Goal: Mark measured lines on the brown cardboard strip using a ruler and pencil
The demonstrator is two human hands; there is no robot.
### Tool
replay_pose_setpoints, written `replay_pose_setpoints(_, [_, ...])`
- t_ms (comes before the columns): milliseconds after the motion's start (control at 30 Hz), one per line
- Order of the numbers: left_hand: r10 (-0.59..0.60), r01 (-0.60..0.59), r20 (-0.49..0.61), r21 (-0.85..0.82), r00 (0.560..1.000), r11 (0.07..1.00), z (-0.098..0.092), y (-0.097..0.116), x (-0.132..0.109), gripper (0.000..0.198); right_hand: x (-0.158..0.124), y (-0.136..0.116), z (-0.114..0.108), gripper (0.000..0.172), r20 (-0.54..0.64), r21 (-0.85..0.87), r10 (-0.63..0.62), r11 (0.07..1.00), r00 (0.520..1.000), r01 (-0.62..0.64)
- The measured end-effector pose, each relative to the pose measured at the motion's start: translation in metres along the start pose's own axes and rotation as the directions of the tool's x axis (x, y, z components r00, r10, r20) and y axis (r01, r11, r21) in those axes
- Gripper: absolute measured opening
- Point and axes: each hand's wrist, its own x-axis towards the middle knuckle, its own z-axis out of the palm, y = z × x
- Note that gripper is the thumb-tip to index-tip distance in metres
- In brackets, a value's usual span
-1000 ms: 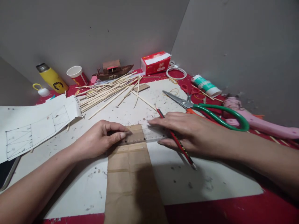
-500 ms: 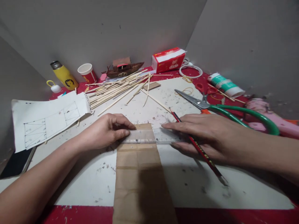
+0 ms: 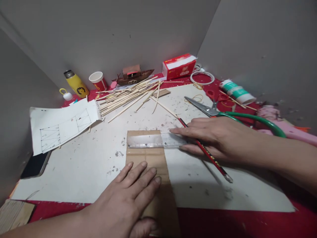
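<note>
A strip of brown cardboard (image 3: 158, 195) runs away from me down the middle, with fold lines across it. Across its far end lies a clear plastic ruler (image 3: 146, 141). My right hand (image 3: 218, 140) pinches the ruler's right end, while a red and black pencil (image 3: 208, 152) is tucked slantwise between its fingers. Fingers spread, my left hand (image 3: 131, 195) rests flat on the nearer part of the cardboard, its thumb low by the strip's near end.
Wooden sticks (image 3: 128, 96) lie heaped behind the ruler. Green-handled scissors (image 3: 210, 109) are just beyond my right hand. At left, a drawing sheet (image 3: 69, 124) overlaps a phone (image 3: 36, 165). A yellow bottle (image 3: 76, 85), paper cup (image 3: 97, 81), model boat (image 3: 135, 75) and tissue pack (image 3: 179, 67) stand behind.
My left hand has let go of the ruler's left end and come back toward me onto the cardboard. My right hand keeps the ruler and pencil. The view has shifted slightly.
</note>
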Motion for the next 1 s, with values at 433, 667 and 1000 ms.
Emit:
replay_pose_setpoints(433, [-0.006,-0.003,-0.192,-0.046,0.981,0.999,0.016,0.001,0.008,0.073,-0.001,0.0,0.002,0.034,0.024,-0.027,-0.005,1.0,1.0,0.006])
replay_pose_setpoints(667, [0.003,-0.034,-0.246,-0.12,0.969,0.992,0.005,-0.005,0.013,0.05,-0.001,-0.002,0.003,0.033,0.033,-0.051,-0.012,0.999,0.999,0.014])
replay_pose_setpoints(1000, [-0.074,0.087,-0.287,0.031,0.955,0.996,0.014,-0.012,0.007,0.068,0.0,-0.003,0.003,0.032,0.054,-0.051,0.02,0.999,0.998,-0.017])
